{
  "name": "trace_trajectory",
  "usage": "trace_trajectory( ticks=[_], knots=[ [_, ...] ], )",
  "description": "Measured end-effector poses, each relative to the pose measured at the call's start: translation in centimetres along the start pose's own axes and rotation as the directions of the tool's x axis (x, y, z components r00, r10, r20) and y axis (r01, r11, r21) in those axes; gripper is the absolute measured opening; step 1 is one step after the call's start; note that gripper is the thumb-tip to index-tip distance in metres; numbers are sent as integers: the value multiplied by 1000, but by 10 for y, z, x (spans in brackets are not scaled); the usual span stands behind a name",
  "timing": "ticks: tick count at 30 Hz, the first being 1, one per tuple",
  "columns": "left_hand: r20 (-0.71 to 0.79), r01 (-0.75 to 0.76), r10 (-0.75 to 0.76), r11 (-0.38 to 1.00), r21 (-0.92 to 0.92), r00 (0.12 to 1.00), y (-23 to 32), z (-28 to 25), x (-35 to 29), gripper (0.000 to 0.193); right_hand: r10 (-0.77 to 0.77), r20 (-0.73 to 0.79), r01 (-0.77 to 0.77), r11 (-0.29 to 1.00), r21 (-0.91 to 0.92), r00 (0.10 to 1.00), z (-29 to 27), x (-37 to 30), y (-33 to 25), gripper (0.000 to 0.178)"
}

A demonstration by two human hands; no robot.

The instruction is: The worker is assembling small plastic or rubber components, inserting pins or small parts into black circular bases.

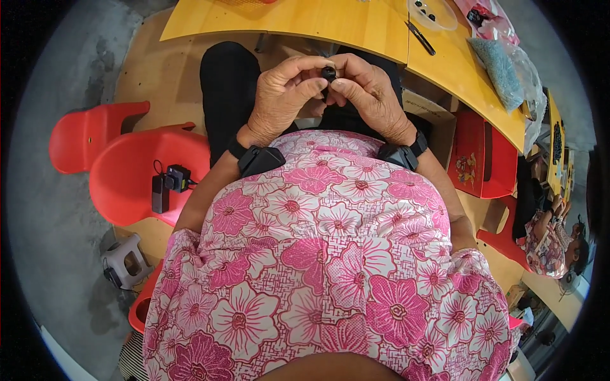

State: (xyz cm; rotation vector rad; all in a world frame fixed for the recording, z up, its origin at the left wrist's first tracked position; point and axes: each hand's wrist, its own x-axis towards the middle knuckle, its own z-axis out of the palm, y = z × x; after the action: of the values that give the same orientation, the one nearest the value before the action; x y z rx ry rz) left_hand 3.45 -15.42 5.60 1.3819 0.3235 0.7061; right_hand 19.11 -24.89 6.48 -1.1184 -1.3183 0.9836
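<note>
Between my fingertips, just in front of the table's near edge, is a small round black piece, too small to name. My left hand pinches it from the left with thumb and forefinger. From the other side my right hand pinches the same piece, thumbs almost meeting. Something thin and dark hangs just below it, partly hidden by the fingers. Both hands are held above my lap, with black straps and boxes on the wrists.
A yellow table spans the front, bearing a clear bowl with small black pieces, a black pen-like tool and a bag of bluish grains. Red chairs stand left. A red box and another person are at right.
</note>
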Motion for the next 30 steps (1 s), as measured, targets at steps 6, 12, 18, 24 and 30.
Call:
trace_trajectory(
  ticks=[6,12,18,24,30],
  knots=[
    [12,44,-43,999,-31,999,-5,-3,1,33,-32,-48,23,985,-172,998,4,2,-6,21],
    [41,108,-107,994,-30,993,-3,-1,1,36,-91,-65,70,959,-275,994,6,3,-2,20],
    [64,184,-177,973,-139,982,-9,-1,1,35,-81,-65,60,960,-272,995,7,1,0,21],
    [65,247,-238,926,-285,969,-8,-2,0,32,-15,-65,-2,967,-253,998,7,-1,-4,24],
    [64,341,-343,865,-367,937,-9,-7,0,31,-59,-43,35,904,-426,997,7,1,-3,26]
  ],
)
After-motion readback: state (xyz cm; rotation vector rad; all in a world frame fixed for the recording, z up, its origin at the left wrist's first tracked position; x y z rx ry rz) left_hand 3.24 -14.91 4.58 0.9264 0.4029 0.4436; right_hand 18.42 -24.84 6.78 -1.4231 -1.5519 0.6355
